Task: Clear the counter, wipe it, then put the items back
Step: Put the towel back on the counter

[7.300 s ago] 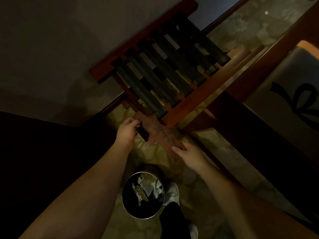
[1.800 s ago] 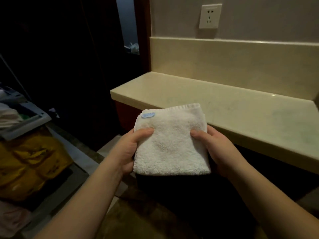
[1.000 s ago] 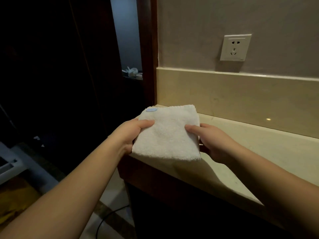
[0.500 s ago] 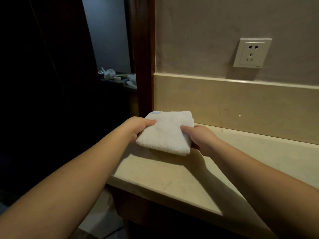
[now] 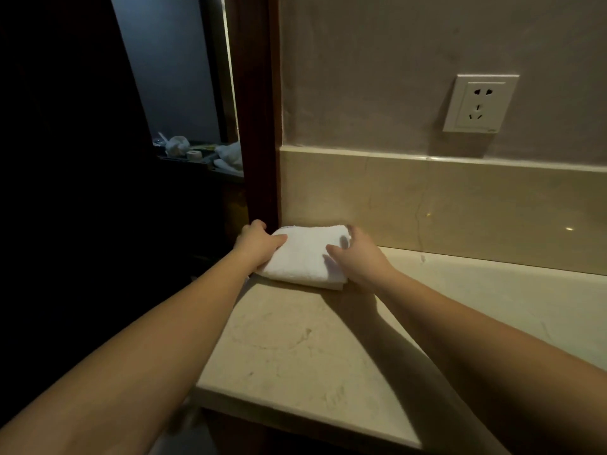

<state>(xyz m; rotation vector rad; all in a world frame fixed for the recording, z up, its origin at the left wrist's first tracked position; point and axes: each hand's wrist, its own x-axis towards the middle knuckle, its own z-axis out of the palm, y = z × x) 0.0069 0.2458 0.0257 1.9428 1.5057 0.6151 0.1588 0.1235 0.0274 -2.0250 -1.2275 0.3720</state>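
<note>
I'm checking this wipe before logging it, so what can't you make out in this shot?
- Counter: its right end is cut off by the frame edge.
- Left hand fingers: hidden behind the folded white towel.
- Items on the dark shelf: too small and dim to identify.
- Room left of the door frame: lost in darkness.

We find no legible text, label or number; the wall socket [image 5: 480, 103] bears only a blurred mark.

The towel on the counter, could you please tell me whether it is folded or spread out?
Folded: the towel lies as a thick compact pad, layered edges showing along its near side.
</note>
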